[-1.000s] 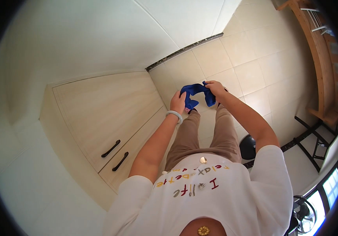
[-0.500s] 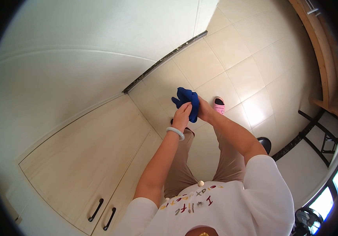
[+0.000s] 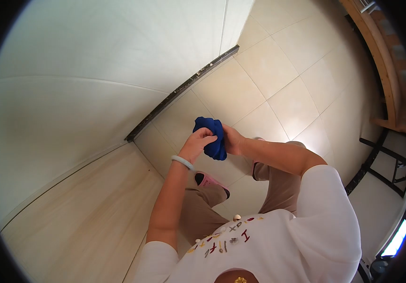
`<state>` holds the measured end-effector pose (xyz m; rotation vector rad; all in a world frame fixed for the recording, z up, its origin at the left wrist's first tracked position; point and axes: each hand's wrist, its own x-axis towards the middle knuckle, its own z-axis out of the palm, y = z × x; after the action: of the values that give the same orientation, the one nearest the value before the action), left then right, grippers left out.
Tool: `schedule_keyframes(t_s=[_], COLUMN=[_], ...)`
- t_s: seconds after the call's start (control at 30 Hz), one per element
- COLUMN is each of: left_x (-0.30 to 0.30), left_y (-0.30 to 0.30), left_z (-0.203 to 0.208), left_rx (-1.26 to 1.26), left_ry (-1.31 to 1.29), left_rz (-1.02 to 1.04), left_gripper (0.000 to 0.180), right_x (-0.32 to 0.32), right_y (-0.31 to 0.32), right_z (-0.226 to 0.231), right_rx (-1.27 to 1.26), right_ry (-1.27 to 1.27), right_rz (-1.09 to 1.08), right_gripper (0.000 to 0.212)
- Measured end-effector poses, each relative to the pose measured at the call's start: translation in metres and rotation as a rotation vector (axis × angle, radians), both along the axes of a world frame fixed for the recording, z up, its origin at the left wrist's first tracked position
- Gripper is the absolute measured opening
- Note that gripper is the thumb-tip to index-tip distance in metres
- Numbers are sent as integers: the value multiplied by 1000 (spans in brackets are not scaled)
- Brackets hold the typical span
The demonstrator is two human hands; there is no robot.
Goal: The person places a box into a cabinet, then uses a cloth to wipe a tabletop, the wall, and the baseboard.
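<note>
A dark blue piece of cloth [image 3: 216, 148], bunched and folded over itself, is held up in front of me above the tiled floor. From its left side my left hand [image 3: 199, 144] grips it, the fingers pressing into its folds; a pale bangle [image 3: 182, 162] circles that wrist. On the opposite side my right hand [image 3: 232, 140] holds the cloth, with its fingers partly hidden behind the fabric. What kind of cloth item it is cannot be made out.
A light wood cabinet [image 3: 85, 203] stands at my left, below a white wall panel [image 3: 85, 42] with a dark skirting strip [image 3: 184, 92]. Beige tiles [image 3: 259, 66] stretch ahead. At the right are a wooden frame [image 3: 384, 61] and a black metal frame [image 3: 377, 160].
The view has shifted as I step forward; one pink slipper now shows farther ahead at the left. Both hands still hold the cloth, which appears more compactly bunched.
</note>
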<state>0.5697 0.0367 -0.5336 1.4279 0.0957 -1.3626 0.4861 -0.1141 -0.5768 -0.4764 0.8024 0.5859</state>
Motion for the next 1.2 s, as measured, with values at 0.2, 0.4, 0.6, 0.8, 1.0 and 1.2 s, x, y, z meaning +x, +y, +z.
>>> schedule_keyframes(t_s=[0.2,0.4,0.6,0.8,1.0,1.2], left_x=[32,44,52,65,57,48], left_y=[-16,-2,23,31,29,5], left_z=[-68,-58,-35,-15,3,0], left_rx=[-150,-136,-108,-71,-84,455], left_ry=[-233,-406,-577,-806,-932,-1564], left_rz=[51,310,512,681,282,266], left_gripper=[13,10,8,12,58,58], right_x=[54,84,103,132,132,117], right_y=[14,29,24,-8,0,-5], right_z=[-58,-47,-12,9,49,68], right_rx=[-71,-141,-219,-309,-262,-526], right_ry=[-106,-131,-165,-346,-600,-960], right_rz=[-57,-151,47,-313,-330,-313], right_gripper=[36,40,34,24,21,15])
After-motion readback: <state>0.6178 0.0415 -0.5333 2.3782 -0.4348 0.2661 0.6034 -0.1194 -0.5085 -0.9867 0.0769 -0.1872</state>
